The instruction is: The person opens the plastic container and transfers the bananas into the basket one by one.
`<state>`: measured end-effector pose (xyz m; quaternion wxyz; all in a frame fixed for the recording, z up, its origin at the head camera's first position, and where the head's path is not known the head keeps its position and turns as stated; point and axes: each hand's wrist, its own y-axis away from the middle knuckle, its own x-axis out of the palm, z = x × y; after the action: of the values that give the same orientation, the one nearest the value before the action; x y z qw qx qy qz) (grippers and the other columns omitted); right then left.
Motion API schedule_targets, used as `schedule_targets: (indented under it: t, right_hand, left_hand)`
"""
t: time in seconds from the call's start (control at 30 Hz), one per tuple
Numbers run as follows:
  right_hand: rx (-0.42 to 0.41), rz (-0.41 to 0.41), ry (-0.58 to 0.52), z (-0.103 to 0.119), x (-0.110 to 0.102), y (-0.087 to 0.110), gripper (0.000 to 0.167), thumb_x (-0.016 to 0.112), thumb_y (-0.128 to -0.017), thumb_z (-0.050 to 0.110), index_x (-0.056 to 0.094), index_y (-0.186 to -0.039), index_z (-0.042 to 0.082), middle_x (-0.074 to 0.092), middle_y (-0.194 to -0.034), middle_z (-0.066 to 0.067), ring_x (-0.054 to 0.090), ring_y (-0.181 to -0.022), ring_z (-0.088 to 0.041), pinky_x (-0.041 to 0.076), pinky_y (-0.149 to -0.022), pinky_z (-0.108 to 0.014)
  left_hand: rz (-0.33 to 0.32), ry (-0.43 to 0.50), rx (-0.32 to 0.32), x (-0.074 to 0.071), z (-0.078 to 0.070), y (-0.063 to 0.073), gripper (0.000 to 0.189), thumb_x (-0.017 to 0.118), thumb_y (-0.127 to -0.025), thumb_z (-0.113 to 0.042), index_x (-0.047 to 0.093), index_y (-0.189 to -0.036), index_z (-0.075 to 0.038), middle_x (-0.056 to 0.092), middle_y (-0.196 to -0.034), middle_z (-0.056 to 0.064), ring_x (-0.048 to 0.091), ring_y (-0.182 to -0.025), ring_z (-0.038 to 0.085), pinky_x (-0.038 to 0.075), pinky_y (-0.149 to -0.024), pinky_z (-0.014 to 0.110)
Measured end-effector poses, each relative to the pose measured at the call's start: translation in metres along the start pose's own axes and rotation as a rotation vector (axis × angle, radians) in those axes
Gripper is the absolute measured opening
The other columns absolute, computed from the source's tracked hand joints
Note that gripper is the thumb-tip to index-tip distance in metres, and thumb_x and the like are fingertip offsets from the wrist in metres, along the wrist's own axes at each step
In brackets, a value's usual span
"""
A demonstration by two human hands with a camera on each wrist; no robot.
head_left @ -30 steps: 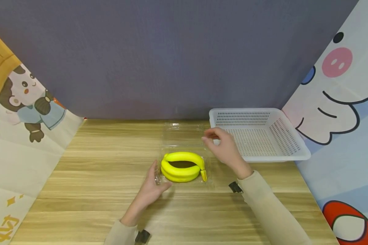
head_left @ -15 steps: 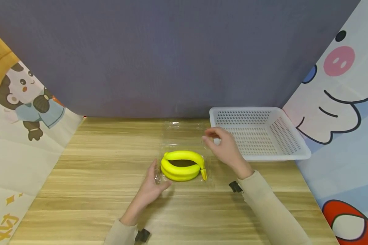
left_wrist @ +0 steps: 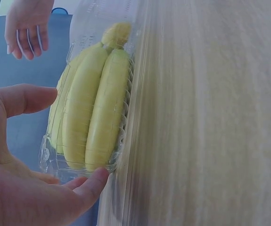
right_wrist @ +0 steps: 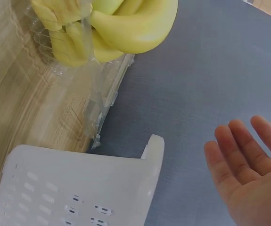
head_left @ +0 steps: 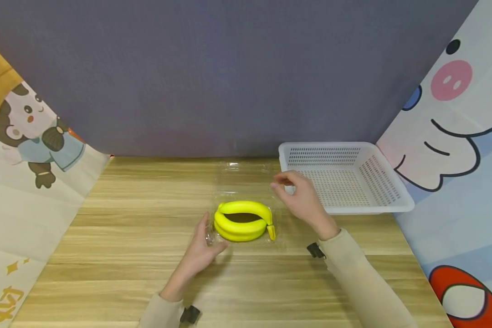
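Observation:
A clear plastic clamshell box [head_left: 246,194] stands on the table with its lid [head_left: 244,178] folded open toward the back. In its near half lies a bunch of yellow bananas [head_left: 239,231], stem toward the right. My left hand [head_left: 201,253] grips the box's left end; in the left wrist view a fingertip [left_wrist: 98,176] touches the corner near the bananas' ends. To the right of the lid, above the near left corner of a white basket [head_left: 348,211], hovers my right hand [head_left: 301,196], fingers loosely bent and holding nothing.
The perforated white basket stands at the back right of the wood-grain table [head_left: 143,218], close to the box's right side. A grey wall [head_left: 188,82] closes off the back. Cartoon-printed sheets hang at the left and right.

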<state>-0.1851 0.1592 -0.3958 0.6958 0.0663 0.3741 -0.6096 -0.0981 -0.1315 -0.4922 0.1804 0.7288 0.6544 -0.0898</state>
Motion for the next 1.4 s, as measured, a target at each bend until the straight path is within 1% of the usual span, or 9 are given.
schedule_targets:
  t: [0.13, 0.3, 0.47, 0.7, 0.97, 1.17, 1.27, 1.4]
  right_hand:
    - [-0.01, 0.009, 0.033, 0.002, 0.002, 0.002, 0.034, 0.069, -0.098, 0.025, 0.068, -0.122, 0.002, 0.069, -0.115, -0.011, 0.063, -0.107, -0.028, 0.052, -0.095, -0.047]
    - [-0.046, 0.014, 0.058, 0.005, 0.005, 0.003, 0.031, 0.071, -0.096, 0.022, 0.069, -0.119, 0.001, 0.069, -0.114, -0.012, 0.063, -0.105, -0.028, 0.052, -0.094, -0.046]
    - [-0.077, 0.039, 0.099, 0.008, 0.008, 0.003, 0.031, 0.071, -0.096, 0.023, 0.069, -0.119, 0.002, 0.069, -0.115, -0.012, 0.063, -0.106, -0.028, 0.052, -0.094, -0.047]
    - [-0.068, 0.075, 0.15, 0.012, 0.011, 0.002, 0.037, 0.07, -0.096, 0.03, 0.067, -0.122, 0.003, 0.068, -0.119, -0.01, 0.062, -0.11, -0.027, 0.052, -0.096, -0.048]
    - [-0.109, 0.073, 0.156, 0.014, 0.016, 0.001, 0.035, 0.072, -0.095, 0.025, 0.068, -0.121, 0.004, 0.069, -0.117, -0.009, 0.064, -0.109, -0.028, 0.053, -0.096, -0.047]
    - [-0.134, 0.075, 0.176, 0.015, 0.017, 0.0, 0.036, 0.071, -0.095, 0.029, 0.068, -0.121, 0.003, 0.069, -0.118, -0.011, 0.064, -0.108, -0.028, 0.054, -0.094, -0.047]
    - [-0.142, 0.079, 0.186, 0.015, 0.018, 0.0, 0.038, 0.072, -0.095, 0.03, 0.068, -0.122, 0.003, 0.069, -0.119, -0.01, 0.064, -0.109, -0.03, 0.054, -0.094, -0.047]
    - [-0.156, 0.082, 0.206, 0.015, 0.02, 0.001, 0.039, 0.073, -0.094, 0.03, 0.068, -0.122, 0.003, 0.068, -0.12, -0.009, 0.064, -0.109, -0.029, 0.054, -0.094, -0.046]
  left_hand:
    - [0.002, 0.006, 0.006, 0.0, 0.0, 0.0, 0.109, 0.079, -0.085, -0.024, 0.005, -0.163, -0.008, 0.013, -0.166, 0.024, 0.024, -0.148, 0.047, 0.023, -0.115, 0.069]
    - [0.002, 0.001, 0.01, 0.0, 0.0, 0.0, 0.109, 0.079, -0.085, -0.024, 0.006, -0.163, -0.008, 0.011, -0.167, 0.023, 0.024, -0.148, 0.047, 0.022, -0.115, 0.069]
    - [0.003, -0.003, 0.004, -0.001, 0.0, 0.0, 0.109, 0.079, -0.085, -0.025, 0.006, -0.163, -0.008, 0.01, -0.167, 0.023, 0.021, -0.149, 0.047, 0.021, -0.115, 0.069]
    - [0.012, 0.011, -0.006, -0.001, 0.0, -0.001, 0.109, 0.079, -0.086, -0.025, 0.005, -0.164, -0.01, 0.01, -0.168, 0.021, 0.018, -0.15, 0.046, 0.018, -0.115, 0.07]
    - [0.029, 0.036, -0.017, -0.002, -0.001, 0.0, 0.109, 0.079, -0.086, -0.029, 0.004, -0.164, -0.012, 0.01, -0.168, 0.021, 0.017, -0.151, 0.046, 0.017, -0.115, 0.071]
    - [0.032, 0.042, -0.02, -0.002, -0.001, 0.0, 0.108, 0.079, -0.087, -0.027, 0.004, -0.164, -0.013, 0.011, -0.167, 0.023, 0.018, -0.15, 0.047, 0.018, -0.115, 0.071]
    - [0.031, 0.041, -0.02, -0.001, -0.001, 0.0, 0.108, 0.079, -0.087, -0.028, 0.004, -0.164, -0.013, 0.011, -0.167, 0.023, 0.017, -0.15, 0.047, 0.018, -0.115, 0.071]
    - [0.03, 0.036, -0.02, -0.001, -0.001, 0.0, 0.109, 0.079, -0.087, -0.029, 0.004, -0.164, -0.014, 0.01, -0.168, 0.022, 0.016, -0.151, 0.046, 0.017, -0.115, 0.071]
